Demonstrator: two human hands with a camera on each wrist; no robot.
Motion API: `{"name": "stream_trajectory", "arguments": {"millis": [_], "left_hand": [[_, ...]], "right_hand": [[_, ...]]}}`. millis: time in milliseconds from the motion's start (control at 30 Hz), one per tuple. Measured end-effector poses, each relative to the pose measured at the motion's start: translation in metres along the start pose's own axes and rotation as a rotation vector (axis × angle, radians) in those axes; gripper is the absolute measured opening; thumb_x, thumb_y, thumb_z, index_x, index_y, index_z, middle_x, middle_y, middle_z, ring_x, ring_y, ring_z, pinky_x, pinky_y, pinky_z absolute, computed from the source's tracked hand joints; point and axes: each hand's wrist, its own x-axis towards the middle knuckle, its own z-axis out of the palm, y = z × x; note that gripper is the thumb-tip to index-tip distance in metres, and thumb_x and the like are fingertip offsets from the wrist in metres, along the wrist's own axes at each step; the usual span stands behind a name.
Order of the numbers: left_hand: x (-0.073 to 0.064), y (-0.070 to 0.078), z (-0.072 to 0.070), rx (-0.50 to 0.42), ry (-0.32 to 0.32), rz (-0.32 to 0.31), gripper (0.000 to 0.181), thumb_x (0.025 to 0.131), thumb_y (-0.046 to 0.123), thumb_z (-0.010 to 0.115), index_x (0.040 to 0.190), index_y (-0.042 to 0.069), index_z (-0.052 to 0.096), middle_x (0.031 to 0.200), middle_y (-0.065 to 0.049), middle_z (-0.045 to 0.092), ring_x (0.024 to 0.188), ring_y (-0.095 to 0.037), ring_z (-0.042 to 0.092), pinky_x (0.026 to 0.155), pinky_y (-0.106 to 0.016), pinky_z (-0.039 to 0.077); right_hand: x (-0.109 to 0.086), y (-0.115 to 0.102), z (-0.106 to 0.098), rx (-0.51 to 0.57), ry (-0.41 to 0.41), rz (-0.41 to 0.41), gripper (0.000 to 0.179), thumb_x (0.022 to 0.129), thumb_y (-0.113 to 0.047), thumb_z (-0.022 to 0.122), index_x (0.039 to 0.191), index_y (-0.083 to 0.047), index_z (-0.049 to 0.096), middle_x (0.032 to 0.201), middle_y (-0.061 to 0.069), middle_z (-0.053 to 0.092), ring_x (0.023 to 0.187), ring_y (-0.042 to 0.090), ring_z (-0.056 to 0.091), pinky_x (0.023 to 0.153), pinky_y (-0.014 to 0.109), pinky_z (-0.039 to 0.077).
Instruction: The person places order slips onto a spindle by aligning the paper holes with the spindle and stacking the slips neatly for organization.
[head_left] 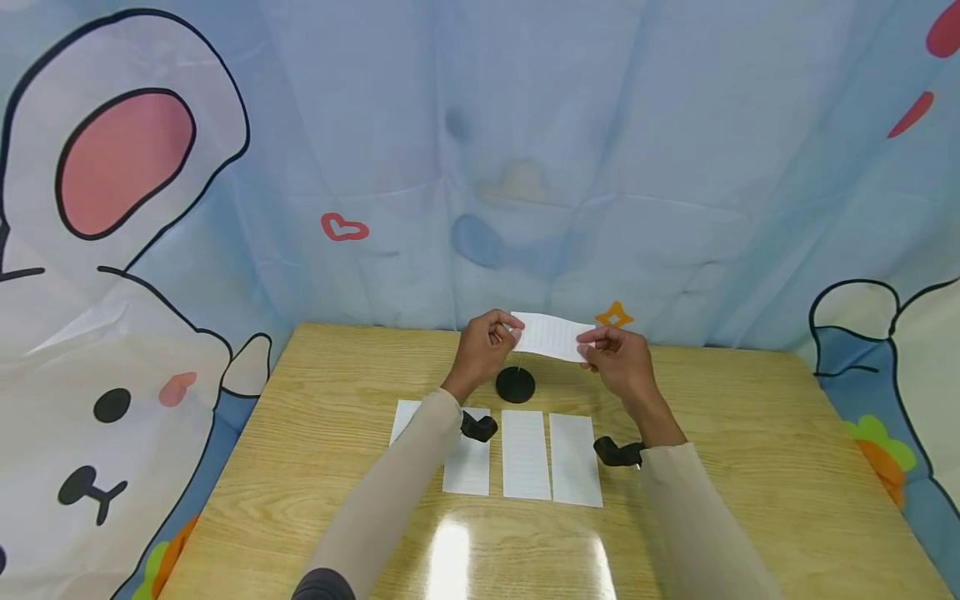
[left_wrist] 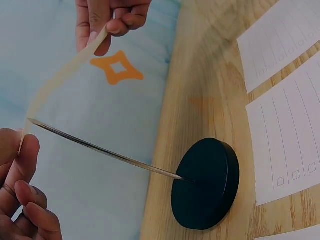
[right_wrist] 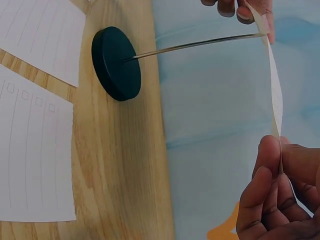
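Note:
Both hands hold a lined white slip of paper (head_left: pixel 551 336) stretched between them at the back of the table. My left hand (head_left: pixel 483 348) pinches one end between thumb and fingers, and my right hand (head_left: pixel 621 362) pinches the other. Beneath the slip stands a paper spike with a round black base (left_wrist: pixel 202 187) and a thin metal rod (left_wrist: pixel 107 153). In the left wrist view the rod's pointed tip meets the slip's underside close to the left fingers. The right wrist view shows the slip edge-on, slightly bowed, with the tip near its left end.
Several lined paper slips (head_left: pixel 527 454) lie in a row on the wooden table (head_left: pixel 750 467), nearer me than the spike; my left forearm covers part of the leftmost ones. Small checkboxes are printed on some. A blue cartoon curtain (head_left: pixel 390 283) hangs behind the table's back edge.

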Motion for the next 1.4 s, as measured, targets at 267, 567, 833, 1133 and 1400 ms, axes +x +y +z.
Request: {"name": "stream_trajectory", "arguments": {"millis": [267,567,833,1133,1400], "left_hand": [[-0.005,-0.011,0.005,0.112,0.002,-0.035,0.013,0.107,0.015,0.065,0.113,0.01,0.075,0.082,-0.005,0.065,0.066,-0.015,0.049,0.063,-0.027,0.041],[-0.008,-0.019,0.006,0.108,-0.001,-0.042,0.015,0.106,0.015,0.068,0.114,0.006,0.076,0.083,-0.006,0.066,0.068,-0.014,0.051,0.064,-0.026,0.042],[-0.009,-0.028,0.008,0.108,0.002,-0.069,0.012,0.104,0.015,0.07,0.112,0.009,0.077,0.083,-0.006,0.068,0.07,-0.013,0.052,0.065,-0.026,0.043],[-0.012,-0.033,0.01,0.115,0.008,-0.081,0.009,0.103,0.015,0.072,0.109,0.011,0.077,0.082,-0.004,0.067,0.07,-0.014,0.052,0.066,-0.026,0.043],[-0.014,-0.041,0.012,0.156,-0.006,-0.09,0.012,0.103,0.017,0.073,0.11,0.01,0.078,0.081,-0.002,0.066,0.068,-0.014,0.052,0.064,-0.027,0.043]], "right_hand": [[0.002,0.012,0.002,-0.03,-0.02,0.027,0.017,0.104,-0.008,0.069,0.118,0.001,0.073,0.1,0.012,0.061,0.078,0.014,0.073,0.078,0.031,0.063],[0.001,0.022,0.005,-0.038,-0.007,0.025,0.017,0.103,-0.011,0.071,0.117,-0.001,0.074,0.1,0.013,0.063,0.092,0.039,0.075,0.083,0.043,0.064],[0.003,0.03,0.01,-0.069,0.007,0.007,0.018,0.102,-0.006,0.071,0.117,0.003,0.074,0.101,0.016,0.066,0.092,0.044,0.075,0.08,0.044,0.065],[0.001,0.036,0.013,-0.1,0.014,-0.006,0.018,0.101,-0.007,0.072,0.115,0.004,0.075,0.099,0.017,0.068,0.086,0.042,0.076,0.079,0.044,0.065],[0.0,0.043,0.017,-0.115,-0.003,0.0,0.019,0.101,-0.01,0.072,0.114,0.003,0.076,0.098,0.018,0.071,0.087,0.043,0.075,0.078,0.044,0.065]]}}
